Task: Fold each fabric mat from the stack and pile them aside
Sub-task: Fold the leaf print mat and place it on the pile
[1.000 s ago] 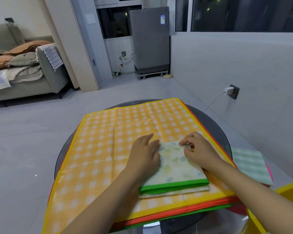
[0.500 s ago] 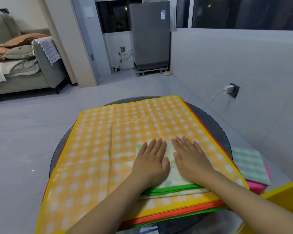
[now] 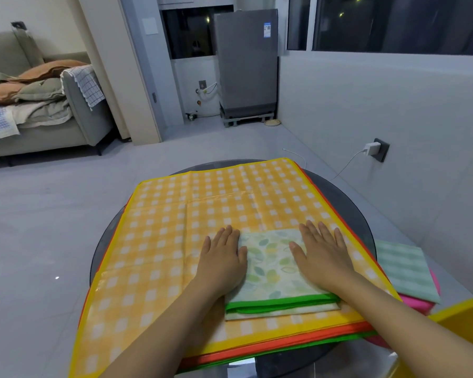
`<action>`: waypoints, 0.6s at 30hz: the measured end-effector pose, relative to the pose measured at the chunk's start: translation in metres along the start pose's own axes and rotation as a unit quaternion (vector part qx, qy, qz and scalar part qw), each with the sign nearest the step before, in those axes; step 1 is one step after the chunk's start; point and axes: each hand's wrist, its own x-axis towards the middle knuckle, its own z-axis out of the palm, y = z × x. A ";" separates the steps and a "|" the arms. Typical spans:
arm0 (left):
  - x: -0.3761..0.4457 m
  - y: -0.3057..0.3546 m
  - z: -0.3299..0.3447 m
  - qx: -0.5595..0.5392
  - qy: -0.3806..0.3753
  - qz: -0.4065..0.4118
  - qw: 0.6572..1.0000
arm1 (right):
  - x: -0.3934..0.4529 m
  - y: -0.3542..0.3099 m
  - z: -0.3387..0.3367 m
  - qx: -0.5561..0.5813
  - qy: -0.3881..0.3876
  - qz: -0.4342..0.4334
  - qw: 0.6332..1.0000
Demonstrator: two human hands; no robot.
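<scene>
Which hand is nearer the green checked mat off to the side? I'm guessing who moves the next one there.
Right hand, pressing the leaf-print mat beside the green checked mat; left hand presses its far edge.

Folded mat point(image 3: 275, 271) atop stack point(image 3: 175, 230), table's point(image 3: 347, 197) centre.

Lower mats point(image 3: 284, 347) show edges only; yellow object point(image 3: 464, 320) cropped.

My two bare forearms, no sleeves in view, my left hand point(image 3: 222, 261) and right hand point(image 3: 324, 255) without rings, watch or gloves, nails short and unpainted
</scene>
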 end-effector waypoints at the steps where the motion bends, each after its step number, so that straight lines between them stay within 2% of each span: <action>1: 0.003 -0.001 -0.005 0.000 0.001 -0.003 1.000 | 0.002 0.000 -0.001 0.008 0.001 0.000 1.000; 5: 0.017 -0.007 -0.031 0.002 -0.013 -0.032 0.999 | 0.014 -0.002 -0.011 0.074 0.046 0.010 0.996; 10: 0.026 -0.011 -0.042 -0.079 -0.037 -0.059 0.994 | 0.029 0.000 -0.028 0.154 0.027 0.022 0.987; 13: 0.026 -0.008 -0.048 -0.130 -0.043 -0.070 0.988 | 0.030 0.003 -0.029 0.303 0.021 0.020 0.953; 16: 0.020 -0.006 -0.054 -0.182 -0.028 -0.069 0.981 | 0.022 0.006 -0.040 0.372 0.029 -0.008 0.928; 18: 0.014 -0.004 -0.060 -0.269 -0.030 -0.068 0.960 | 0.012 0.008 -0.054 0.404 0.046 -0.020 0.913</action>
